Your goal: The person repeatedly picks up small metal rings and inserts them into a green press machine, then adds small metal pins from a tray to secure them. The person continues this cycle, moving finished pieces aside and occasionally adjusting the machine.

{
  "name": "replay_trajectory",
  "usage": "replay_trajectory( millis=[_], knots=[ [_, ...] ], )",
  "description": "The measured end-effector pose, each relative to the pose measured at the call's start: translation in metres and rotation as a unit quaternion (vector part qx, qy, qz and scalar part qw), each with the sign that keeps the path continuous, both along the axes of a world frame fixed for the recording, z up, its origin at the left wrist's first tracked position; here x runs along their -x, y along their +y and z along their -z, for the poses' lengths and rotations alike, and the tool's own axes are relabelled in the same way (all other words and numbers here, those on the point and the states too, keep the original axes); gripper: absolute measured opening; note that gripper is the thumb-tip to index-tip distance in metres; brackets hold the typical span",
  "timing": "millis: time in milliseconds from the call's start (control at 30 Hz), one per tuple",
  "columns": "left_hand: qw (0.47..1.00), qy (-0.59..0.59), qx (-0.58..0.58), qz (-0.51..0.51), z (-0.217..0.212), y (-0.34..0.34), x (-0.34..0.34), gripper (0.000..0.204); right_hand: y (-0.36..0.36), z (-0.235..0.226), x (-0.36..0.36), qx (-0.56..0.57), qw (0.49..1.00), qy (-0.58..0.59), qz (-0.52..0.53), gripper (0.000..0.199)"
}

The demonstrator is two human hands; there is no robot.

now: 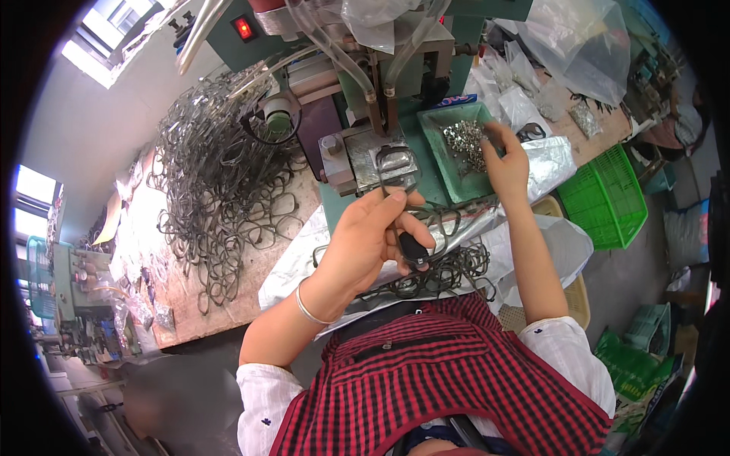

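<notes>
My left hand [372,228] is closed on a dark spectacle frame [382,158], whose rim lies at the metal block [357,156] under the press head. Below that, a black rounded piece [414,249] shows among the curled lower fingers; its kind is unclear. My right hand [508,163] is over the right side of a green tray [437,152] that contains small shiny metal parts [465,143]. Its thumb and forefinger are bent toward each other beside the parts. Whether a part is between them is too small to make out.
A large heap of dark spectacle frames [220,167] covers the bench on the left. More frames [456,270] rest on silvery sheeting in front of me. The green press [426,83] stands ahead, its switch [242,29] glowing red. A green crate [604,197] is at the right.
</notes>
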State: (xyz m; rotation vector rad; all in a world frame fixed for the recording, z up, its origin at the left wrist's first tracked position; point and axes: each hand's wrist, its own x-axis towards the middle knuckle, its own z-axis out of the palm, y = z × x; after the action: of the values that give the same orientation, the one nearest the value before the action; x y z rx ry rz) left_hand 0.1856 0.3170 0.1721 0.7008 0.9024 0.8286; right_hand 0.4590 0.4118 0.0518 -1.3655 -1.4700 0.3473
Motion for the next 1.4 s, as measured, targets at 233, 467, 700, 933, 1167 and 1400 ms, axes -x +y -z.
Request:
replay_trajectory(
  millis=[233, 467, 700, 933, 1167, 1400],
  knots=[
    [1.0, -0.015, 0.015, 0.008, 0.008, 0.005, -0.001, 0.035, -0.048, -0.021, 0.008, 0.09, 0.943, -0.313, 0.071, 0.03],
    [0.939, 0.224, -0.217, -0.144, 0.054, -0.014, 0.037, 0.023, -0.011, 0.007, 0.021, -0.038, 0.951, -0.296, 0.082, 0.008],
    [0.785, 0.441, -0.33, -0.282, 0.165, 0.068, 0.113, 0.018, 0.009, 0.011, 0.025, -0.072, 0.969, -0.232, 0.045, 0.01],
    [0.803, 0.399, -0.286, -0.337, 0.161, 0.065, 0.11, 0.032, 0.009, 0.001, 0.038, 0.058, 0.998, 0.029, -0.024, 0.012],
    [0.467, 0.827, -0.289, -0.116, 0.103, 0.009, 0.202, 0.009, -0.007, 0.002, 0.022, 0.077, 0.992, 0.101, 0.019, 0.016],
    [0.441, 0.748, -0.407, -0.282, 0.109, -0.008, 0.204, 0.007, -0.054, -0.005, -0.002, 0.092, 0.994, 0.05, 0.022, 0.016]
  ],
)
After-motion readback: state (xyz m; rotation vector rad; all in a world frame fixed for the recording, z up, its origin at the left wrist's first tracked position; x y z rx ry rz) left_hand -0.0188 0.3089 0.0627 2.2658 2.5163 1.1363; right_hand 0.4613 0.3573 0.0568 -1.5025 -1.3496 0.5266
